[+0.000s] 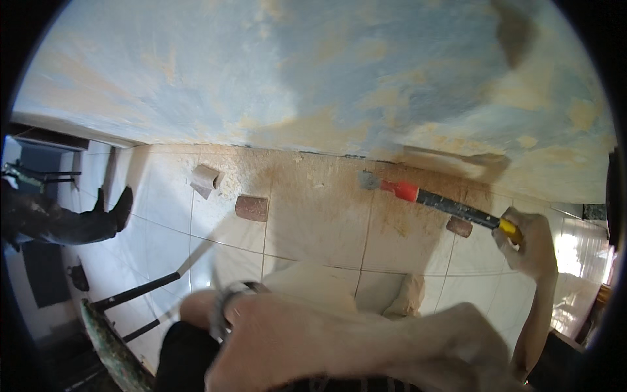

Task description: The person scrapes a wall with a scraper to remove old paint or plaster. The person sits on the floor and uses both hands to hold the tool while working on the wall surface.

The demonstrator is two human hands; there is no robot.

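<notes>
On the right, my right hand (526, 245) grips the yellow end of a long-handled scraper (455, 208). The tool has a black shaft, a red head and a grey, flat-looking end that is at the dusty floor close to the wall. Large and blurred, my left hand or forearm (303, 338) crosses the bottom of the view; its fingers cannot be made out. A grey band-like thing (224, 306) is beside it, partly hidden. Tan dust (318, 196) covers the pale floor tiles along the foot of the wall.
A blue wall (333, 73) with beige patches rises ahead. Curled brown sheets (252, 208), apparently sandpaper, and a paler curled sheet (205, 179) lie on the floor. At left are another person's leg and dark shoe (123, 208) and a stool-like seat (110, 343) with black legs.
</notes>
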